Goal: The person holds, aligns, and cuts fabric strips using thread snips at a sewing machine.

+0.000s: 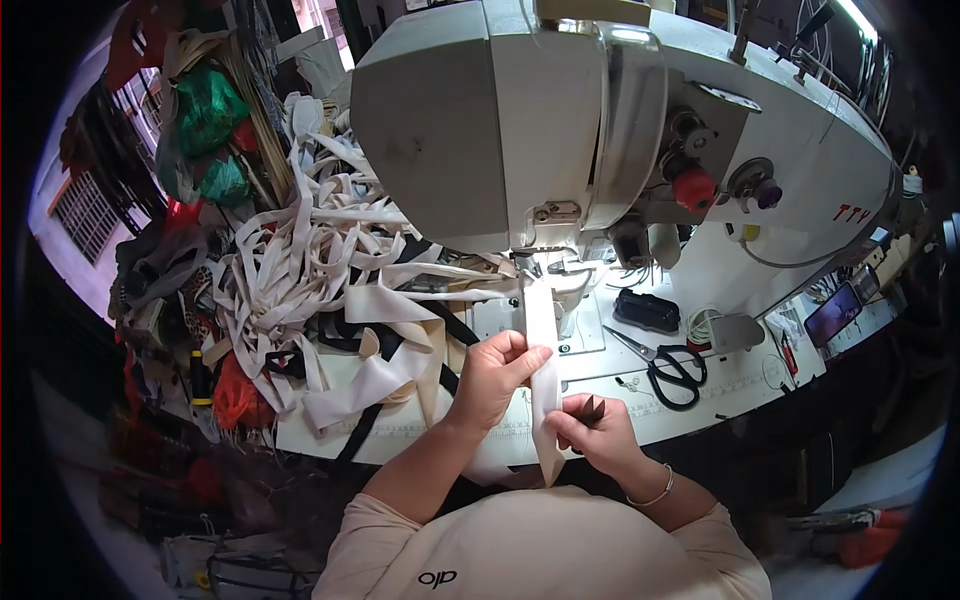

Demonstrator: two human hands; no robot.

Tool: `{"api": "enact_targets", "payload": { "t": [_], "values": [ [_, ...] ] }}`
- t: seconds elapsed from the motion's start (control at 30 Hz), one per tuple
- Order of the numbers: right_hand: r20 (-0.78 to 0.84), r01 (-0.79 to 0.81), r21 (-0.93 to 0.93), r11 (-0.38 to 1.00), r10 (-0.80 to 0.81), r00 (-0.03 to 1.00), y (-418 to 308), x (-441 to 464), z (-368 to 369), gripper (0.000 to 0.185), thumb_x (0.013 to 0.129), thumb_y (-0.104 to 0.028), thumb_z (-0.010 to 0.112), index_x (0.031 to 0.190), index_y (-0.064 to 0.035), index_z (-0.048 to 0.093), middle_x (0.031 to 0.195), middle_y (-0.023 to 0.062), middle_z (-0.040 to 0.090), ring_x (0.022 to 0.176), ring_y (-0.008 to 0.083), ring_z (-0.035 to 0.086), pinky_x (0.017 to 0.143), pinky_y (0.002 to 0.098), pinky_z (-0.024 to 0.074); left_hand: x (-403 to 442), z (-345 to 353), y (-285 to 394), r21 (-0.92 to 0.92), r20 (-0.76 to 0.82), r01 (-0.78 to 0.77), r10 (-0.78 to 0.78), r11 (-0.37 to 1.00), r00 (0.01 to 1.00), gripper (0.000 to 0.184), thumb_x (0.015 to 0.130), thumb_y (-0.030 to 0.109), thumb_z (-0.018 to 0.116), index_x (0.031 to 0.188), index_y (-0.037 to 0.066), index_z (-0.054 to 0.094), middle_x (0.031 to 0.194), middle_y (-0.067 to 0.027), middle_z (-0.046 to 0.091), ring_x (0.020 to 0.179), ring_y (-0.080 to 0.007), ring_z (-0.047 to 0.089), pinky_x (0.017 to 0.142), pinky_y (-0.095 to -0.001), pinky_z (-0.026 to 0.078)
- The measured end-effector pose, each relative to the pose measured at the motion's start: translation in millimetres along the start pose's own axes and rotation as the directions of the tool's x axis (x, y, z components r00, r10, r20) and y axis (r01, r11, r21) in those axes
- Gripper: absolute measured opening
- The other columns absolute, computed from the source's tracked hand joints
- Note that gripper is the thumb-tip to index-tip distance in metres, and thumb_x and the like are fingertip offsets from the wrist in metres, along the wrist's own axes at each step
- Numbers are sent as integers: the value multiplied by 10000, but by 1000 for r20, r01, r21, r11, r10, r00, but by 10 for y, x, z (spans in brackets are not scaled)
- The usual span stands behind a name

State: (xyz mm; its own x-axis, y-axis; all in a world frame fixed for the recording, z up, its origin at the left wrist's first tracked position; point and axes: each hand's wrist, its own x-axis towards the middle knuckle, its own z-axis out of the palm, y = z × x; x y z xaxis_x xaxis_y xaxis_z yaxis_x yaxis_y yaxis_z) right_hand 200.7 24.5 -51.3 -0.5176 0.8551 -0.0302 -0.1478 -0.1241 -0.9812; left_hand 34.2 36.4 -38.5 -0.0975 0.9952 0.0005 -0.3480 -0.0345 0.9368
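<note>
A white fabric strip (543,320) runs from under the sewing machine's (545,225) needle area down toward my body. My left hand (492,378) pinches it between thumb and fingers at its left edge. Lower down, my right hand (603,436) is closed, thumb and finger at the strip's right edge near its pointed lower end. A small dark two-pointed tool (592,411), like thread snips, sticks out of the right fist; the rest of it is hidden by the fingers.
Black-handled scissors (676,376) lie right of the strip, near a black oblong object (646,311). A large heap of white strips (300,260) fills the left side. A phone (833,314) stands at far right. The table's front edge (740,412) bears ruler marks.
</note>
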Motion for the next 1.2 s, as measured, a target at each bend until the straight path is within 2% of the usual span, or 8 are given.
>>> {"api": "enact_targets", "payload": {
  "t": [0.37,0.57,0.6,0.7,0.73,0.87,1.07,1.2],
  "values": [
    [-114,107,-22,994,-109,987,59,165,61,150,766,-27,629,880,64,600,651,74,597,515,89,518,456,165,415,136,-23,-11,-65,10,4,-3,998,1000,109,816,77,575,846,-23,546,731,-63,574,595,-78,515,565,-170,450],
    [-64,-14,62,998,18,998,67,72,-10,195,766,-41,631,940,40,601,696,46,604,551,78,518,505,173,421,32,-50,-83,-135,43,70,-65,988,997,105,825,81,563,847,-19,539,753,-71,573,607,-86,523,579,-179,459],
    [-68,89,-93,992,-95,993,31,58,-44,205,753,-22,628,947,35,602,689,50,604,532,82,512,488,182,415,3,-39,-69,-154,55,80,-72,985,996,106,826,82,561,852,-18,537,757,-71,571,611,-87,525,583,-181,461],
    [38,379,-527,760,-425,905,-151,91,-126,257,712,35,619,969,17,606,668,61,605,474,97,493,436,208,398,-30,-5,8,-210,95,89,-70,974,993,109,830,84,556,865,-16,534,771,-70,567,621,-91,529,595,-187,467],
    [44,385,-529,756,-429,902,-227,135,-129,257,712,35,619,969,17,606,668,61,605,474,97,493,436,208,398,-21,-4,6,-211,95,81,-62,974,994,109,830,84,556,865,-16,534,771,-70,567,621,-91,529,595,-187,467],
    [223,472,-869,149,-733,642,-518,342,-94,316,698,47,602,1005,-29,606,664,53,591,460,128,478,444,239,398,-8,-20,-66,-150,79,70,-58,986,995,119,829,86,558,880,-18,528,776,-66,564,630,-98,537,608,-193,474],
    [228,495,-855,157,-743,629,-485,427,-11,276,711,38,582,976,-41,599,658,53,570,466,158,471,447,245,389,-33,1,-19,-123,20,84,-82,989,996,117,828,84,555,879,-18,527,773,-68,565,639,-102,539,613,-197,476],
    [172,483,-807,340,-648,742,-379,426,-20,228,715,9,592,937,-42,586,664,43,572,484,140,478,459,251,395,-55,-54,-118,-143,-26,75,-79,987,996,107,818,70,557,875,-16,528,772,-72,567,635,-103,536,607,-196,474]
  ]
}}
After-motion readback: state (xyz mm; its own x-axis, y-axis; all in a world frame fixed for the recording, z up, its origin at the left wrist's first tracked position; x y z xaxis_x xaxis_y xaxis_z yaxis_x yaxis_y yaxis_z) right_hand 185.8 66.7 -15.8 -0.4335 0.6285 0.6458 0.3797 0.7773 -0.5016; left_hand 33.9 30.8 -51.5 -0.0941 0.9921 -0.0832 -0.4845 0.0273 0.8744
